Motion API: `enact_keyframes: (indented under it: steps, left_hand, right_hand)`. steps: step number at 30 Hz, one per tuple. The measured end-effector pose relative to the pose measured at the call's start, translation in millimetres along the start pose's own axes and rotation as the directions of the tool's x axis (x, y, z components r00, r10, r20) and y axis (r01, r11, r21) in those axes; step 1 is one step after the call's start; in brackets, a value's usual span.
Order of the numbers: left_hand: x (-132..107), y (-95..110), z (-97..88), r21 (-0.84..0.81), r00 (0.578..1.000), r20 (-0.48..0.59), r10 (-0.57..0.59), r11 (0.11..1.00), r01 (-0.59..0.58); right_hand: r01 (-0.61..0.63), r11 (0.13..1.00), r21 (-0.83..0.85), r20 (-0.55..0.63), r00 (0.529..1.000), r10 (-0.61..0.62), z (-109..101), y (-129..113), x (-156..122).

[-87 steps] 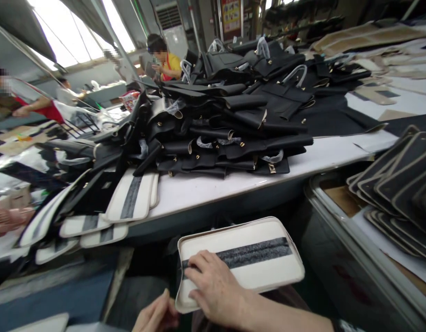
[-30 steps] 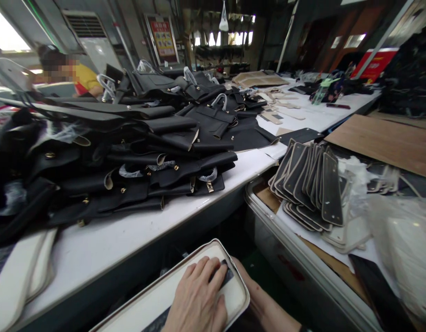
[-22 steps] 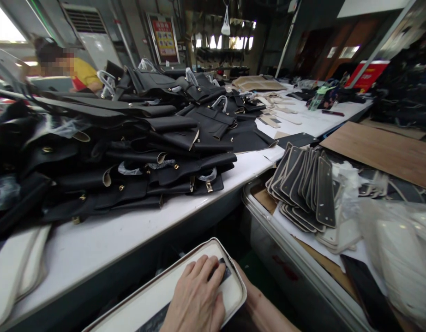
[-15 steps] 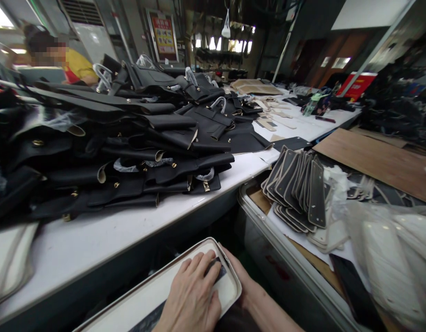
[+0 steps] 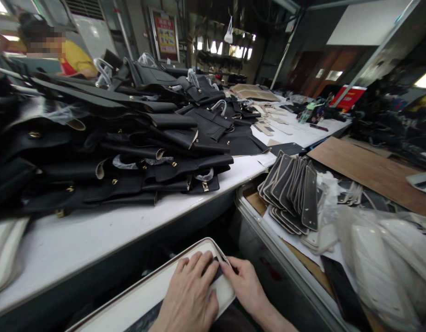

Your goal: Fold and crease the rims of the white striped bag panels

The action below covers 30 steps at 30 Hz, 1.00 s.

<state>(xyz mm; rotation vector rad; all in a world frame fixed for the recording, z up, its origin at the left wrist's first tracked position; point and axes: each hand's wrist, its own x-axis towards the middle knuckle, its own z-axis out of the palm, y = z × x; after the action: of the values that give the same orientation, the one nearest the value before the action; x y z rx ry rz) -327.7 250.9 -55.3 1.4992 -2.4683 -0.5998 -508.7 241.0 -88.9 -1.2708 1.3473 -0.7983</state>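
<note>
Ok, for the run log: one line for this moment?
left hand flat on cream panel | right hand at its dark strip | black bags piled behind

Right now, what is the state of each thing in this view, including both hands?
left hand: open, flat, pressing on the cream panel
right hand: fingertips at the panel's end edge; grip unclear
cream panel: tilted, dark strip facing up
black bags: piled on the white table
dark panels: fanned, leaning on edge
cardboard sheet: lying flat
</note>
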Motion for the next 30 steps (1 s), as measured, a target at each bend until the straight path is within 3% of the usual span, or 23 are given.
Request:
enact_keyframes:
  steps: [5,16,25,30]
  left_hand:
    - [-1.2,-1.6,0.8,-0.019,1.0,-0.011,0.008,1.0,-0.009]
    - [0.1,-3.1,2.0,-0.035,0.999,-0.049,0.02,0.999,-0.021]
    - [-1.5,-5.8,9.0,-0.008,0.996,-0.067,0.056,0.998,-0.057]
    - [-3.7,-9.6,14.2,-0.044,0.987,-0.15,0.063,0.997,-0.07]
  right_hand:
    - [0.087,0.976,-0.201,-0.133,0.984,-0.115,-2.9,-5.9,4.6]
    - [0.069,0.965,-0.253,-0.323,0.934,-0.152,5.1,-3.5,6.3]
    - [0.215,0.84,-0.498,-0.234,0.9,-0.369,13.4,-13.1,-1.3]
    - [0.235,0.77,-0.593,-0.171,0.898,-0.406,20.3,-13.7,-7.3]
